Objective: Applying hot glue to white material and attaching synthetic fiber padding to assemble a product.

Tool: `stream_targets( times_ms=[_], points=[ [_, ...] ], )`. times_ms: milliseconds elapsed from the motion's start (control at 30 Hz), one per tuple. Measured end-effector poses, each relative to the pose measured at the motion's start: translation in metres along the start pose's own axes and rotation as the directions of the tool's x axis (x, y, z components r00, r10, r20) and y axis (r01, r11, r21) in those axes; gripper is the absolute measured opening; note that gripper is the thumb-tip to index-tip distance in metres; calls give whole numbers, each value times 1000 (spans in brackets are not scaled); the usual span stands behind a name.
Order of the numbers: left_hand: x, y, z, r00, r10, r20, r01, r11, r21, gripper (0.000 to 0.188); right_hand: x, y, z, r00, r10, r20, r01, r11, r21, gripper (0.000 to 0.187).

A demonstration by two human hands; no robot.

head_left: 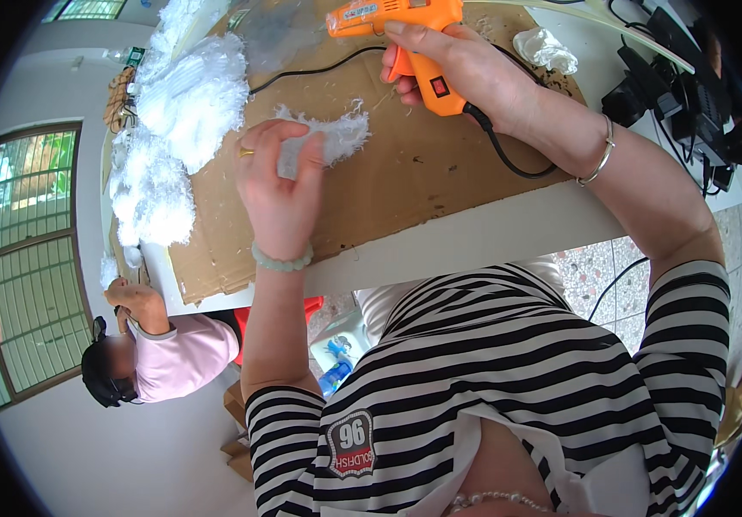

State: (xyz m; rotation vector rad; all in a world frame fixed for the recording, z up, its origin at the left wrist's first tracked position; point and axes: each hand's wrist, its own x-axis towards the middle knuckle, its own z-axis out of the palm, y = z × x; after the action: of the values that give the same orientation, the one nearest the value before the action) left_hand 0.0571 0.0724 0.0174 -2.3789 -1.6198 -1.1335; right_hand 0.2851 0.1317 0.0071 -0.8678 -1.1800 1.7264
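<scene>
Striped shirt (509,370) foremost; beyond it, the right hand (484,73) wraps an orange glue gun (431,74), while the left hand (280,194) curls over a white fluffy piece (341,140) on cardboard (388,211), pinching or not unclear; a careless leftward swing, if heated, could burn it

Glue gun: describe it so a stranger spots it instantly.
Find the brown cardboard on the white table. Over its far part, the right hand grips a pistol-shaped glue gun. Its bright orange body sets it apart from the white fluffy material.
</scene>
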Motion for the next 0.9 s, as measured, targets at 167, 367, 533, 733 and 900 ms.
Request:
stream_targets(
  times_ms=[167,367,533,733,900],
  points=[
    [1,19,12,963,239,121,-260,942,211,25,-1,-2,1,1000,16,2,-16,1000,0,39],
    [-2,-6,18,979,178,99,-192,970,151,20,0,0,1,1000,-7,5,7,1000,12,39],
    [-2,-12,19,990,-41,132,32,997,65,26,-1,-1,1,1000,7,-7,-7,1000,4,39],
    [-5,-18,12,980,-132,148,127,991,45,30,-1,-1,3,1000,19,-19,-19,1000,4,38],
    [3,-4,7,984,168,62,-178,937,300,29,-1,-1,2,999,15,-30,-14,999,29,39]
  ],
)
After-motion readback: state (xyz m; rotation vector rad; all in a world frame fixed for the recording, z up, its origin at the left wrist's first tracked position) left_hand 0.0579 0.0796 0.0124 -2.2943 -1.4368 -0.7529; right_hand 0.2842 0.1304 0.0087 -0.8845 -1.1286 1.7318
